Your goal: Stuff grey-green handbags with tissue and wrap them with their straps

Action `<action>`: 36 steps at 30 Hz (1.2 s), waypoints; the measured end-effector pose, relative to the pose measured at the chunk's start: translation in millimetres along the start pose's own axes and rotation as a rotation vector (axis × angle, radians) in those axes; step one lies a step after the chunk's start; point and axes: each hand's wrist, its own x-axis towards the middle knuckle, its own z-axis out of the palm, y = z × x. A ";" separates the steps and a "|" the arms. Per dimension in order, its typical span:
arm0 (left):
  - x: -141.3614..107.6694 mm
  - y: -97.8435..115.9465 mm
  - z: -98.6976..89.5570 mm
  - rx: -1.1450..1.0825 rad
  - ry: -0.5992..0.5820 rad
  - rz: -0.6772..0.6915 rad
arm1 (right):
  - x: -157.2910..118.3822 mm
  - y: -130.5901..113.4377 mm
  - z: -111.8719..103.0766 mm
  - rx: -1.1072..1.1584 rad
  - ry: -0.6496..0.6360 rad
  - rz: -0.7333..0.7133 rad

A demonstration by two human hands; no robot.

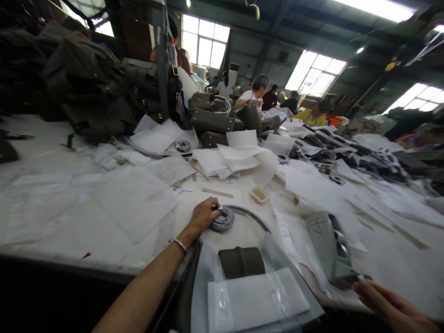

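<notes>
My left hand (204, 215) is closed on the edge of a coiled grey strap (224, 219) lying on the table. A tail of the strap arcs right and down toward a bag. That grey-green bag (241, 262) sits at the table's front edge, partly covered by clear plastic and a white sheet (256, 300). At the lower right, my right hand (390, 300) has its fingers pressed together at the front end of a grey tape dispenser (326, 247). Whatever is between those fingers is too small and blurred to tell.
White paper sheets (138, 199) and plastic cover much of the white table. A small yellowish block (258, 194) lies beyond the coil. Dark bags (86, 83) are piled at the left, olive bags (211, 121) at the back. Several people work farther off.
</notes>
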 end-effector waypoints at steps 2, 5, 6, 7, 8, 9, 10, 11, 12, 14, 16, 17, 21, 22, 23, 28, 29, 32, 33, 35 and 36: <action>-0.9 -0.2 0.8 0.002 0.001 -0.006 | -16.7 -61.5 27.4 0.132 -0.094 -0.034; -3.6 1.7 0.8 -0.002 -0.001 -0.002 | -45.0 -158.1 88.9 0.330 -0.378 -0.206; -4.5 2.6 0.5 -0.005 0.000 0.001 | -52.6 -184.5 111.9 0.387 -0.507 -0.247; -5.2 3.4 0.2 -0.007 0.001 0.005 | -58.5 -206.5 135.1 0.422 -0.656 -0.275; -5.7 4.0 -0.2 -0.009 0.004 0.009 | -62.6 -223.8 157.6 0.450 -0.741 -0.297; -6.1 4.3 -0.6 -0.010 0.005 0.013 | -64.8 -236.7 179.0 0.465 -0.785 -0.314; -6.2 4.4 -0.8 -0.012 0.005 0.016 | -65.1 -245.7 198.7 0.475 -0.817 -0.317; -6.2 4.1 -0.8 -0.014 0.003 0.018 | -63.9 -251.4 216.3 0.484 -0.824 -0.309; -6.0 3.6 -0.7 -0.016 0.002 0.019 | -61.5 -254.5 231.7 0.486 -0.822 -0.291; -5.2 2.1 0.3 -0.020 -0.001 0.016 | -54.6 -255.5 255.3 0.474 -0.805 -0.241; -4.1 0.3 1.9 -0.023 -0.004 0.012 | -47.3 -253.2 270.1 0.423 -0.782 -0.210; -3.5 -0.4 2.7 -0.025 -0.006 0.010 | -44.1 -251.9 274.9 0.380 -0.775 -0.203; -1.5 -1.3 5.1 -0.029 -0.012 -0.007 | -34.1 -249.5 284.8 0.216 -0.777 -0.194; -1.2 -1.0 5.4 -0.029 -0.012 -0.012 | -32.1 -249.7 286.1 0.192 -0.785 -0.189; -1.1 -0.6 5.5 -0.029 -0.013 -0.017 | -30.3 -250.2 287.1 0.173 -0.793 -0.185; -1.7 1.8 4.9 -0.031 -0.013 -0.035 | -21.9 -253.4 290.9 0.053 -0.833 -0.196; -1.9 2.3 4.7 -0.032 -0.013 -0.038 | -20.4 -253.8 291.7 0.021 -0.836 -0.205; -2.1 3.3 3.8 -0.034 -0.010 -0.052 | -16.6 -254.0 293.5 -0.084 -0.838 -0.247; -2.0 3.4 3.3 -0.036 -0.010 -0.058 | -15.7 -253.8 293.5 -0.117 -0.834 -0.268; -1.5 3.0 1.7 -0.045 -0.014 -0.070 | -15.3 -253.2 291.7 -0.168 -0.821 -0.309; -1.2 2.4 0.7 -0.053 -0.019 -0.074 | -15.8 -252.9 289.8 -0.191 -0.799 -0.342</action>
